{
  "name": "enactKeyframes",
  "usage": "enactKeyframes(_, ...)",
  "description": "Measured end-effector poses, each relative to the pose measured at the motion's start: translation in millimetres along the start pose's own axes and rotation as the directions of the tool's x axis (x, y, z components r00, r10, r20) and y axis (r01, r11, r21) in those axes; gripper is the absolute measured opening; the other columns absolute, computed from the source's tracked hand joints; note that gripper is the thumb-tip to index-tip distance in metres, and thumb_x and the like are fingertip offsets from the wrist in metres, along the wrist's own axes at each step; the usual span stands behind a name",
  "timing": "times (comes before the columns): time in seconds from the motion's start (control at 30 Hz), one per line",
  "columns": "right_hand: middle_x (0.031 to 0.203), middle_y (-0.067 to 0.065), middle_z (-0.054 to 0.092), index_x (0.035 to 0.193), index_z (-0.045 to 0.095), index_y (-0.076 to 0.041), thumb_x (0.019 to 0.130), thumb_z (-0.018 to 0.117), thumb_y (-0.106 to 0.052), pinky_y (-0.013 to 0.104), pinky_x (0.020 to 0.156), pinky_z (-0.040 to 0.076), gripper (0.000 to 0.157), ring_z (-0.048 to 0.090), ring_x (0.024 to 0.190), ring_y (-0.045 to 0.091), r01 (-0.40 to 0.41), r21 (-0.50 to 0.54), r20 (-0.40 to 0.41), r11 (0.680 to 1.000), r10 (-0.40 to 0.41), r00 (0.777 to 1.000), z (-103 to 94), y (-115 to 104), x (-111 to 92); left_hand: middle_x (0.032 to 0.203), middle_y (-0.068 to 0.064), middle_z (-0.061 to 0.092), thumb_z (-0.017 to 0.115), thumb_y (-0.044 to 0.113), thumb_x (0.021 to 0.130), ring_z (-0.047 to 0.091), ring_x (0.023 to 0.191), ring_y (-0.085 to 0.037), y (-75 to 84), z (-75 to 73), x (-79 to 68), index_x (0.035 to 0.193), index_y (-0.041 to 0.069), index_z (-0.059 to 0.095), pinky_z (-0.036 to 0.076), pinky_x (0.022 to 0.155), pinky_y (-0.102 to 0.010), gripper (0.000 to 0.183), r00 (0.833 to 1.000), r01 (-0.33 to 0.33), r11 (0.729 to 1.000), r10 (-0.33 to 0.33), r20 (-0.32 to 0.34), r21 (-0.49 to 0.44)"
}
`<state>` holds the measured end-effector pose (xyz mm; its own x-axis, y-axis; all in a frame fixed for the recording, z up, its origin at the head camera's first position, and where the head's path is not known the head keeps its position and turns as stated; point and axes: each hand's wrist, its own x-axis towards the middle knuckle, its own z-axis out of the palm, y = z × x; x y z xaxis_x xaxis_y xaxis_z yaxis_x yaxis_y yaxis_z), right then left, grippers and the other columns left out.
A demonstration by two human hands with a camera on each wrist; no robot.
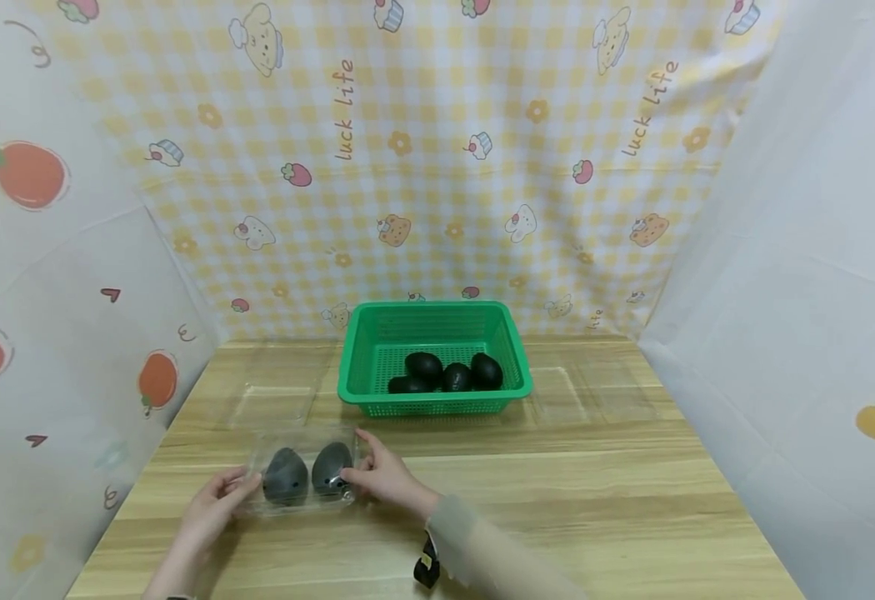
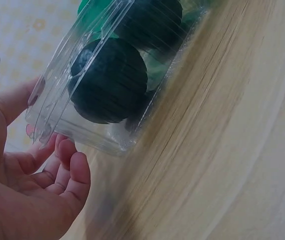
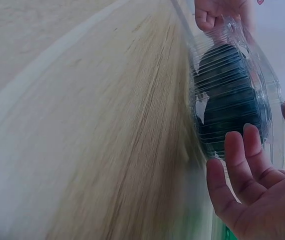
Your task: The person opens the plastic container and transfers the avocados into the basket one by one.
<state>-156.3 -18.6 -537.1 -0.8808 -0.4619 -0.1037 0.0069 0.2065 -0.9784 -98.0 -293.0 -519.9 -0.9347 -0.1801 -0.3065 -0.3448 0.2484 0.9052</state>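
A clear plastic clamshell box point(image 1: 301, 433) sits at the left front of the table, its lid over two dark avocados point(image 1: 285, 477). At its left end my left hand point(image 1: 220, 500) grips the edge between thumb and fingers. My right hand point(image 1: 388, 479) holds the right end, one finger at the back corner and another over the front part. In the left wrist view, the thumb is on the lid side and the fingers point(image 2: 77, 170) curl at the box's end. The right wrist view has fingertips point(image 3: 235, 142) against the ribbed side of the box.
Behind the box stands a green plastic basket point(image 1: 437, 398) with several dark avocados point(image 1: 424, 365) in it. Clear plastic containers lie at the back left point(image 1: 272, 406) and back right point(image 1: 560, 393) of the wooden table point(image 1: 557, 500). A patterned curtain point(image 1: 437, 192) closes off the back.
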Motion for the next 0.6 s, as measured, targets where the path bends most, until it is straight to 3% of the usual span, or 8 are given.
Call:
enactKeyframes(0.27,0.067,-0.001,0.057,0.152,0.028,-0.014,0.089,0.071,-0.016,0.026,0.049,0.048,0.076,0.055,0.056,0.013,0.021,-0.005,-0.006,1.0,-0.021,1.0,-15.2,4.7,-14.7,0.106,-0.004,0.054,0.062,0.024,0.096,0.053,0.085,-0.006,1.3,12.2,-2.9,0.139,-0.011,0.034,0.05,0.073,-0.025,0.063,0.997,-0.022,1.0,0.022,0.072,-0.006)
enactKeyframes(0.6,0.07,0.0,0.059,0.151,0.032,-0.017,0.088,0.07,-0.017,0.027,0.053,0.049,0.074,0.056,0.059,0.012,0.007,-0.005,-0.04,1.0,-0.008,0.999,-34.3,16.2,-31.3,0.102,-0.006,0.055,0.062,0.015,0.095,0.055,0.085,-0.01,1.6,36.7,-6.3,0.135,-0.014,0.038,0.051,0.071,-0.027,0.055,0.994,-0.053,0.997,0.058,0.092,-0.056)
